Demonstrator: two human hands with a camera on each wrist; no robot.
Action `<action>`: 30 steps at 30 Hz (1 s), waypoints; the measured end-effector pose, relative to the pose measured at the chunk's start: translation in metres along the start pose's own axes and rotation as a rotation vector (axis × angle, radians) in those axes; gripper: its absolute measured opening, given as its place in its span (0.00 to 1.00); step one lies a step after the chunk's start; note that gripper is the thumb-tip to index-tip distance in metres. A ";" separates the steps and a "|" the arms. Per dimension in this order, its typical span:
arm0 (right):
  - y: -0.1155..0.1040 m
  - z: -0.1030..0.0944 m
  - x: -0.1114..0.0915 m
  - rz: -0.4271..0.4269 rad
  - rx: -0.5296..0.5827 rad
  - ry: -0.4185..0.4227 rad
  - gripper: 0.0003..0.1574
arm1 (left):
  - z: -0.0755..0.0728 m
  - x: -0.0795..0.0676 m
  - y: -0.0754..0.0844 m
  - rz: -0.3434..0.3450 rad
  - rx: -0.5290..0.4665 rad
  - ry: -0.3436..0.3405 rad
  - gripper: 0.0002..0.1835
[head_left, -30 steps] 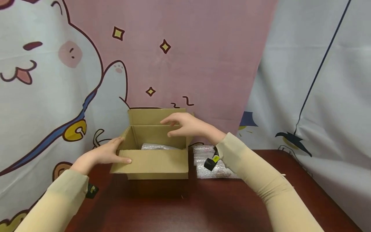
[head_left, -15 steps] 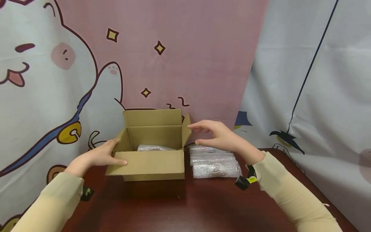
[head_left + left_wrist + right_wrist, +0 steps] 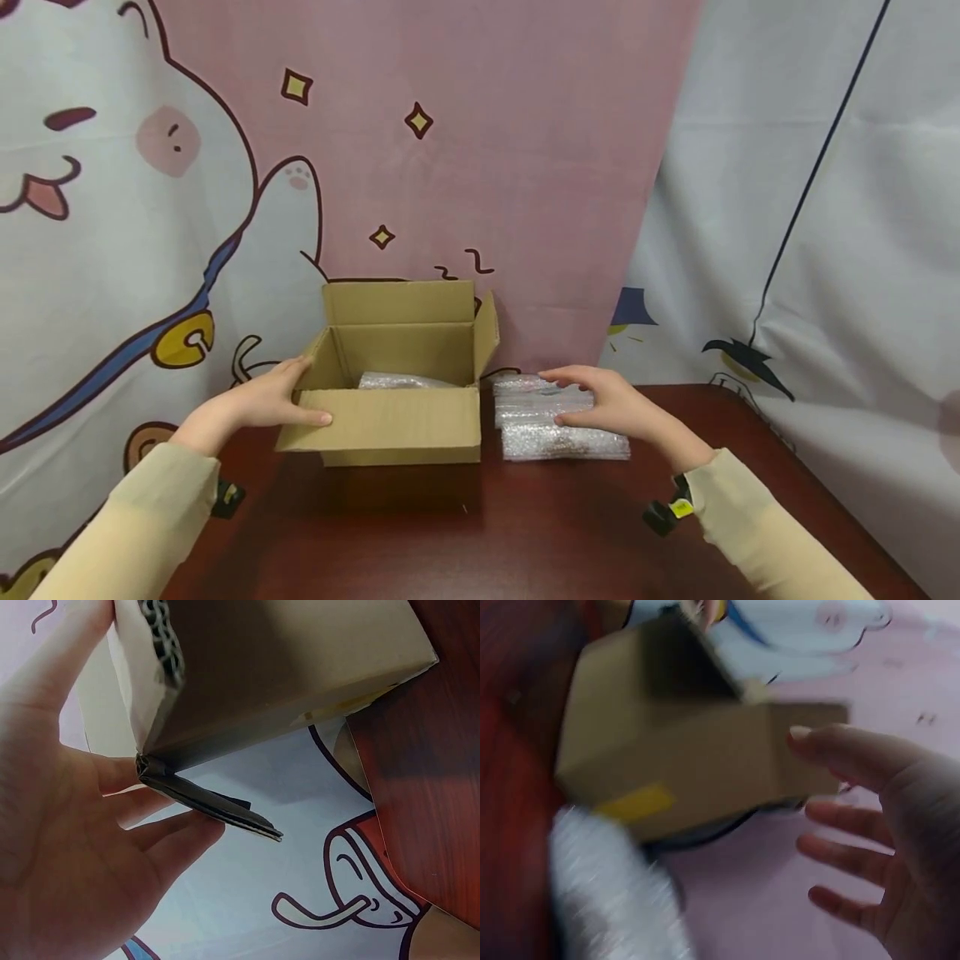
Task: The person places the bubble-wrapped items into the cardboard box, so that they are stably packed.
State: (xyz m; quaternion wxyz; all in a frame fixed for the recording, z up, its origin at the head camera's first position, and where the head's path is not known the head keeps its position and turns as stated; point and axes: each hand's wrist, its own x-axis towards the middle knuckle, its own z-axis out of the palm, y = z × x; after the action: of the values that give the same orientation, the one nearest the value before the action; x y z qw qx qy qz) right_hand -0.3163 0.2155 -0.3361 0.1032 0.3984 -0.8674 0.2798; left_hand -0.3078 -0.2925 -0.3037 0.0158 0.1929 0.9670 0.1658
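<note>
A cardboard box [image 3: 408,421] stands with its flaps spread apart. My left hand [image 3: 258,406] grips its front left corner. The thumb lies on the front flap and the fingers lie against the left side flap [image 3: 206,802]. Inside the box, part of a bubble-wrapped piece [image 3: 397,381] shows above the front edge. To the right of the box lie several flat bubble-wrap packages [image 3: 536,442], side by side from back to front. Over them is my right hand [image 3: 611,406], its fingers spread and relaxed with nothing between them. The right wrist view is blurred, with bubble wrap [image 3: 611,892] below the hand.
The dark red wooden table [image 3: 517,533] ends on the right near a white curtain [image 3: 862,292]. Behind the box hangs a pink cloth backdrop [image 3: 525,167] with cartoon drawings. Yellow tape [image 3: 637,802] marks the box's side.
My right hand has moved from over the box to the right, past its right flap, and down over the bubble-wrap packages. The left hand stays at the box corner.
</note>
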 end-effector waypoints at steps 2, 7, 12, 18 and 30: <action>0.015 0.011 -0.004 0.003 -0.019 -0.025 0.39 | 0.000 0.000 0.002 0.005 -0.001 0.005 0.62; 0.047 0.037 -0.009 0.038 -0.068 -0.094 0.41 | 0.000 0.000 0.003 0.014 -0.005 0.013 0.62; 0.065 0.054 -0.013 0.058 -0.093 -0.130 0.45 | 0.000 -0.002 0.003 0.006 -0.004 0.014 0.62; 0.081 0.064 -0.016 0.016 -0.167 -0.162 0.48 | 0.000 -0.002 0.003 -0.001 -0.004 0.015 0.62; 0.097 0.077 -0.022 0.032 -0.297 -0.206 0.50 | 0.001 -0.002 0.004 -0.010 0.000 0.013 0.63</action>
State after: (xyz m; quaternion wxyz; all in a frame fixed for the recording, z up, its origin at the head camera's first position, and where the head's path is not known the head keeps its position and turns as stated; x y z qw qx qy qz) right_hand -0.3712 0.2370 -0.4474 0.0670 0.3914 -0.9114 0.1081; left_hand -0.3043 -0.2896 -0.3036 0.0105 0.1872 0.9680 0.1667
